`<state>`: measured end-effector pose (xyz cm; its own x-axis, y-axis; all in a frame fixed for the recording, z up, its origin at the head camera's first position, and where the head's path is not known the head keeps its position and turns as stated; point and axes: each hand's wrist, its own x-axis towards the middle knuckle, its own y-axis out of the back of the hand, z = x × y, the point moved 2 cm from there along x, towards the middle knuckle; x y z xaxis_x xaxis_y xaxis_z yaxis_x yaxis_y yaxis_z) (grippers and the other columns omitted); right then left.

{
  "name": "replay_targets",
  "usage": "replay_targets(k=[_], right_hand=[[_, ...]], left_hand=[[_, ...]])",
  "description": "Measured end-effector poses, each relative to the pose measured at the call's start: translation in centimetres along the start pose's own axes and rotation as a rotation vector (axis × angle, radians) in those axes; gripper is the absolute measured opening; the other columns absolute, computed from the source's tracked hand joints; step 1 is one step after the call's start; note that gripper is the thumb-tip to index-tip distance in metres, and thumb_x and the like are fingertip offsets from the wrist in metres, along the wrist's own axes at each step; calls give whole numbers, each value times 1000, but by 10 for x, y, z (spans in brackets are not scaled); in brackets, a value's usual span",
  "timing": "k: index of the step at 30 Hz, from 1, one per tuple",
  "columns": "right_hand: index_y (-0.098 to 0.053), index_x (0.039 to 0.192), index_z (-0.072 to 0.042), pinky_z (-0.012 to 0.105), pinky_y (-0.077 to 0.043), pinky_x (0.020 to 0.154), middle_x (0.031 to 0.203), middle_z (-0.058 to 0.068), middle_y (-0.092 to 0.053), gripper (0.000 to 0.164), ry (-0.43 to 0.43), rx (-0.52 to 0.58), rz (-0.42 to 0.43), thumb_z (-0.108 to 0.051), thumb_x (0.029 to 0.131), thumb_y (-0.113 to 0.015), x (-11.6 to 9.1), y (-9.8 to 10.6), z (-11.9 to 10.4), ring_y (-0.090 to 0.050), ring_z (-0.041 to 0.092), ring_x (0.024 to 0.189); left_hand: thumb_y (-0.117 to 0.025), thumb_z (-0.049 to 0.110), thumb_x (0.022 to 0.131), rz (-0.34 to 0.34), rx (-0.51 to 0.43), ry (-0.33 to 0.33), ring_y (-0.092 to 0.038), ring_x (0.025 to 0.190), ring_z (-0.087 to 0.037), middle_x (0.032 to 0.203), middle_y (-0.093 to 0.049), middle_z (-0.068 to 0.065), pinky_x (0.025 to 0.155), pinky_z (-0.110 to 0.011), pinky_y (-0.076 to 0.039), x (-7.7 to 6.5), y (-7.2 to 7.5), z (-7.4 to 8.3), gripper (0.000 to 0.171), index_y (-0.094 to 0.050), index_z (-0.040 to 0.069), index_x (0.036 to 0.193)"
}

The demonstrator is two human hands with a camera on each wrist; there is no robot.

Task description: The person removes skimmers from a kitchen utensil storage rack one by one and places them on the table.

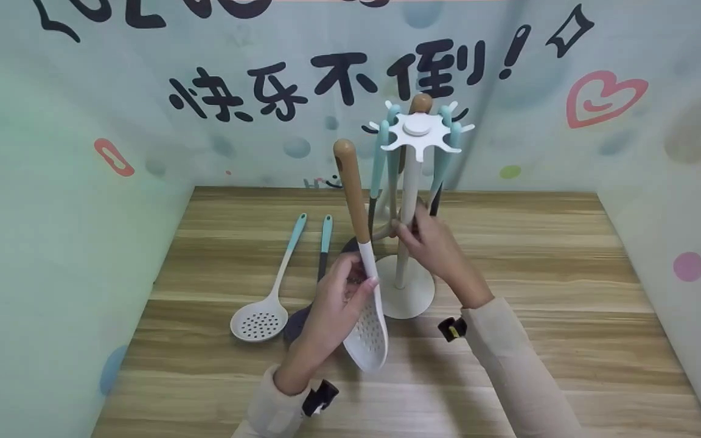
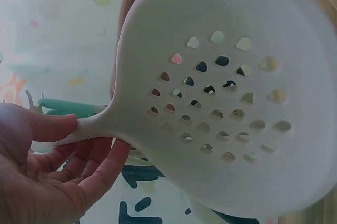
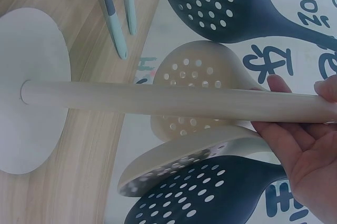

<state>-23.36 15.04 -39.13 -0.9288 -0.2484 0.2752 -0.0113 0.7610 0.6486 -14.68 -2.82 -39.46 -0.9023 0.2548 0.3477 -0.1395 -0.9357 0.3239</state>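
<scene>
Near the center of the head view, the left hand [image 1: 333,299] pinches the neck of a white skimmer [image 1: 367,254] between thumb and fingers. Its long axis stands steep, the handle end pointing up and leaning slightly toward the frame's left, the perforated bowl hanging lowest. The handle is smooth, rounded and wood-brown; the bowl is matte, shallow and pierced with small holes. In the left wrist view the bowl fills the upper right, the neck running toward the lower left.

Right of center, the right hand [image 1: 437,246] grips the slim cylindrical pole of a white stand [image 1: 410,182] with a round, flat base and a star-like hooked top, hung with utensils.

At center left, a second skimmer [image 1: 259,321] with a turquoise handle tip lies on the wood-grained table [image 1: 539,365].
</scene>
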Motion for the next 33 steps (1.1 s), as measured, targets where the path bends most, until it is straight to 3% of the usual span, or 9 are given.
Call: replay_targets(k=[10, 17, 24, 33], right_hand=[[-47, 107, 0, 41, -53, 68, 83, 11, -64, 23, 13, 10, 0, -20, 95, -51, 0, 1, 0, -64, 23, 79], [-48, 106, -1, 41, -52, 69, 85, 11, -67, 23, 4, -1, -1, -21, 95, -50, 0, 1, -1, -64, 23, 80], [-47, 109, 0, 42, -53, 71, 86, 11, -67, 24, 6, 14, -7, -20, 95, -50, 0, 1, 1, -65, 23, 82], [-46, 109, 0, 41, -53, 72, 88, 13, -69, 23, -8, 30, -24, -18, 95, -47, 1, 1, 1, -66, 24, 83]], left_hand=[[-55, 14, 94, 37, -16, 36, -57, 98, -21, 106, -55, -13, 81, -25, -53, -3, 10, -10, 29, -48, -2, 117], [-55, 12, 93, 99, -11, 15, -58, 94, -23, 101, -56, -17, 80, -26, -53, -5, 19, -18, 27, -49, -4, 113], [-57, 14, 93, 154, 19, 59, -57, 95, -24, 101, -55, -17, 80, -25, -53, -9, 31, -25, 29, -50, -5, 114], [-57, 10, 92, 208, 37, 11, -58, 97, -25, 104, -55, -17, 81, -27, -53, -10, 46, -33, 28, -49, -5, 114]])
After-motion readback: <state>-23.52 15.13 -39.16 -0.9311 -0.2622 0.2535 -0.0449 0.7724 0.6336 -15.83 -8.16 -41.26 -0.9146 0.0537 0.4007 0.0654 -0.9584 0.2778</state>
